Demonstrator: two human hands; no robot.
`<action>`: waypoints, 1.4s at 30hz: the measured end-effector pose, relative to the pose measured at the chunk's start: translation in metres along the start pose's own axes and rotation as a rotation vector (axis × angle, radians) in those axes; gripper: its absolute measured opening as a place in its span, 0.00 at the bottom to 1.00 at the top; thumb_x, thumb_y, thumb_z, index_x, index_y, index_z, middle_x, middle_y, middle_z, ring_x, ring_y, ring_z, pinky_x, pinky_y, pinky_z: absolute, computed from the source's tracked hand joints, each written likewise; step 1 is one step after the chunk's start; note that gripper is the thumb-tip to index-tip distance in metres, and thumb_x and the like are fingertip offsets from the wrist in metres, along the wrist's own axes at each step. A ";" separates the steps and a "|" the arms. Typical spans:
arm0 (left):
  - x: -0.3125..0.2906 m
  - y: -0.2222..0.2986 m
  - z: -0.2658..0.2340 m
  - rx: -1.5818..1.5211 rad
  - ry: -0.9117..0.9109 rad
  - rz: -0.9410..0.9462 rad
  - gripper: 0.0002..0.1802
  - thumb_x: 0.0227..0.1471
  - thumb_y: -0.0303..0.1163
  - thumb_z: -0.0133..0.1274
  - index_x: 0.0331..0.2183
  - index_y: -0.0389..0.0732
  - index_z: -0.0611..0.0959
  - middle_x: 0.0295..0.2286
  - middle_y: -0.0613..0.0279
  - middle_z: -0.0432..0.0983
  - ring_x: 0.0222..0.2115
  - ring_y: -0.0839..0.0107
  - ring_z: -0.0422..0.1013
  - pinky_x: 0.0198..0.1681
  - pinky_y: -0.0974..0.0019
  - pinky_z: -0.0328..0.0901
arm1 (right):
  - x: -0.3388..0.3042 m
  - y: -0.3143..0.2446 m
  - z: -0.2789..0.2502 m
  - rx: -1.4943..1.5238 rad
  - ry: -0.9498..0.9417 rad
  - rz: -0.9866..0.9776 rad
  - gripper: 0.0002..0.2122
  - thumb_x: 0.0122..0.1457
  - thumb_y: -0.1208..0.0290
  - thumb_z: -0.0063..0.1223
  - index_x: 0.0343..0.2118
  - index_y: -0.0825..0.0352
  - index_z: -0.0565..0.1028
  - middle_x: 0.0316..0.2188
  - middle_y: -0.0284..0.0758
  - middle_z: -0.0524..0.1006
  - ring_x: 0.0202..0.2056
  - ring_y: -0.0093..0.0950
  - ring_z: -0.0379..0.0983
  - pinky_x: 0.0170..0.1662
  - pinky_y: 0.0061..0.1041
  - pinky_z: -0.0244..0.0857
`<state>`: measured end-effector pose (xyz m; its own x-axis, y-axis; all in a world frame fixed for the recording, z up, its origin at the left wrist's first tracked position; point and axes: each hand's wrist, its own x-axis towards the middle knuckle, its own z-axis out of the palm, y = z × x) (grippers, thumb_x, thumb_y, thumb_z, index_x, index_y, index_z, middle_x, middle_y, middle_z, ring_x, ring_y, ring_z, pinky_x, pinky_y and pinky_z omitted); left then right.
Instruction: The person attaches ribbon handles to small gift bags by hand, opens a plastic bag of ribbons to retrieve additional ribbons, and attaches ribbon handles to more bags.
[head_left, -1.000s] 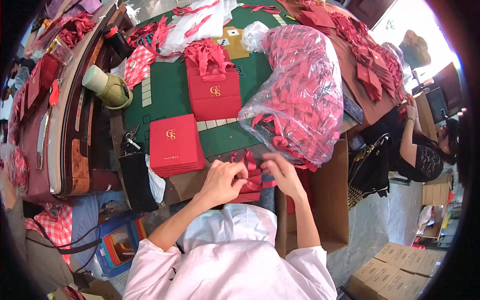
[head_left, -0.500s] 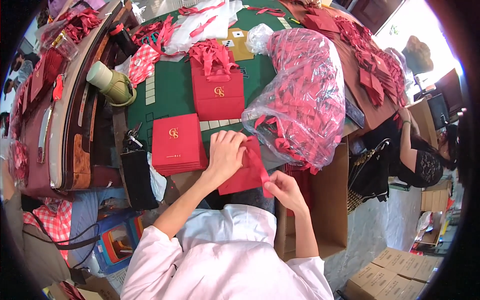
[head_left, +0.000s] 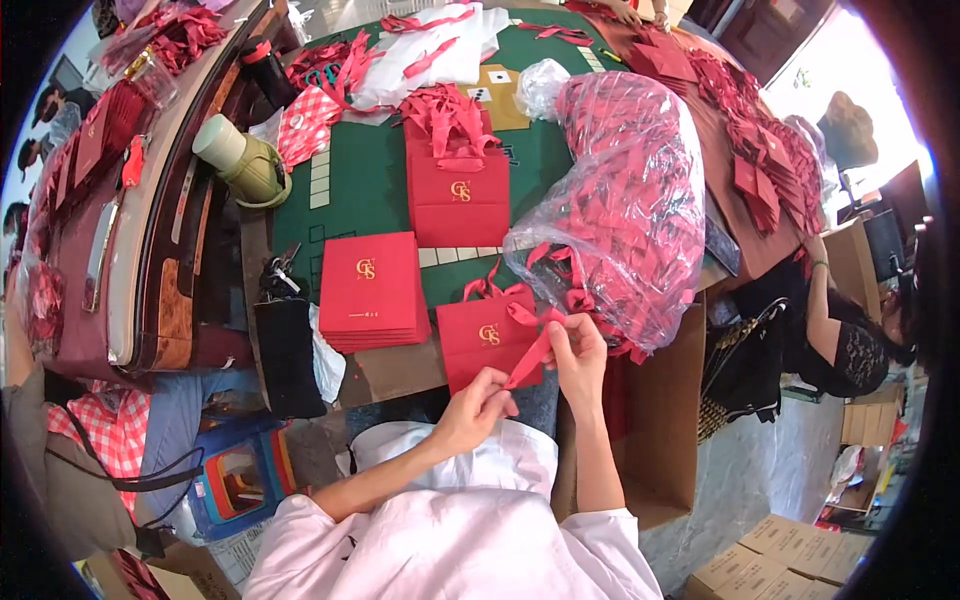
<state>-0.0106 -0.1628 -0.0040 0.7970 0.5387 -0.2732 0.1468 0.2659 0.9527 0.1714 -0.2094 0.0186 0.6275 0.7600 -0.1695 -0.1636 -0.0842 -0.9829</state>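
A small red paper gift bag (head_left: 470,345) with a gold emblem lies at the table's near edge, right in front of me. One red ribbon (head_left: 531,361) stretches slantwise over its right side. My left hand (head_left: 474,411) pinches the ribbon's lower end, and my right hand (head_left: 578,358) grips it higher up, close to the bag's right edge. Another ribbon loop shows at the bag's top. To the left sits a stack of flat red bags (head_left: 370,290). Beyond it stand red bags with ribbon handles (head_left: 460,205).
A clear plastic sack of red ribbons (head_left: 630,190) bulges at the right. Beneath it stands an open cardboard box (head_left: 660,440). A green cup (head_left: 245,165) and a black bottle (head_left: 262,75) line the left side. Another person's arm (head_left: 822,310) is at the far right.
My left hand has left the bag's top and come down to the ribbon's end. My right hand has risen with the ribbon. The bag's emblem now shows.
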 end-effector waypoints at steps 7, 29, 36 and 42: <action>0.003 0.036 -0.031 0.469 0.164 0.055 0.08 0.56 0.30 0.55 0.34 0.36 0.83 0.28 0.58 0.80 0.28 0.73 0.77 0.33 0.67 0.69 | -0.014 0.002 0.001 -0.727 0.314 -0.458 0.14 0.48 0.79 0.66 0.37 0.68 0.73 0.34 0.38 0.74 0.30 0.27 0.71 0.28 0.24 0.66; 0.055 0.040 -0.070 1.061 0.259 0.144 0.18 0.53 0.25 0.54 0.46 0.34 0.73 0.42 0.48 0.65 0.34 0.44 0.73 0.33 0.49 0.71 | 0.003 0.021 0.058 -0.695 -0.023 -0.570 0.05 0.52 0.80 0.62 0.32 0.69 0.79 0.28 0.40 0.78 0.28 0.34 0.77 0.31 0.28 0.70; 0.050 0.043 -0.061 0.999 0.327 0.259 0.13 0.52 0.23 0.55 0.40 0.37 0.74 0.40 0.50 0.64 0.33 0.46 0.73 0.31 0.49 0.72 | 0.004 0.031 0.072 -0.661 0.072 -0.516 0.04 0.51 0.80 0.62 0.29 0.70 0.77 0.25 0.38 0.76 0.23 0.33 0.74 0.28 0.28 0.68; 0.047 0.043 -0.058 1.012 0.342 0.342 0.09 0.52 0.22 0.53 0.38 0.39 0.74 0.38 0.53 0.66 0.32 0.51 0.73 0.30 0.51 0.71 | -0.001 0.030 0.073 -0.734 0.050 -0.556 0.05 0.51 0.80 0.61 0.26 0.70 0.75 0.24 0.37 0.76 0.22 0.32 0.75 0.27 0.29 0.68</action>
<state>-0.0008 -0.0798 0.0162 0.7064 0.6917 0.1499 0.4837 -0.6265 0.6112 0.1105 -0.1658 -0.0051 0.5059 0.7863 0.3546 0.6847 -0.1161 -0.7195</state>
